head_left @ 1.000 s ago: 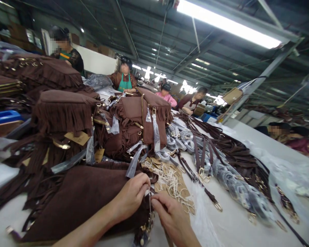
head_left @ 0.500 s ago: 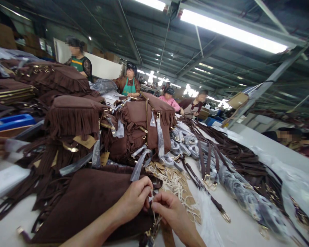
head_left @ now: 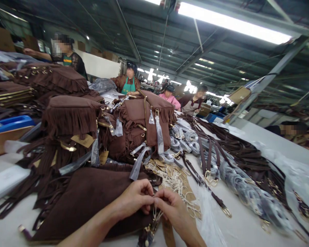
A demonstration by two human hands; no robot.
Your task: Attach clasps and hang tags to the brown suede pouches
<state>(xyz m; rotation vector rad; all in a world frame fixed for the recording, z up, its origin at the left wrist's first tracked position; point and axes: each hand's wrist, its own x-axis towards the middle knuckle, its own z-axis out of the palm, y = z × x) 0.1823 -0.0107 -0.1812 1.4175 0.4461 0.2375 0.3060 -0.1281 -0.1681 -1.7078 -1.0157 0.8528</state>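
Foreground bag [head_left: 92, 193]: 1, near 2 hands [head_left: 135, 200]

The left hand [head_left: 139, 196] and right hand [head_left: 171, 204] part-hid a string [head_left: 157, 216]; a blue tray [head_left: 18, 121] was cropped at nine o'clock.

Single view, worn on head, looking forward and down across table [head_left: 234, 231]. Wide, frame tilted. Hands [head_left: 135, 199] close, low and near centre; forearms [head_left: 92, 224] enter from bottom edge. Reaches to co-workers [head_left: 128, 88] beyond, ceiling lamp [head_left: 234, 22] at top.
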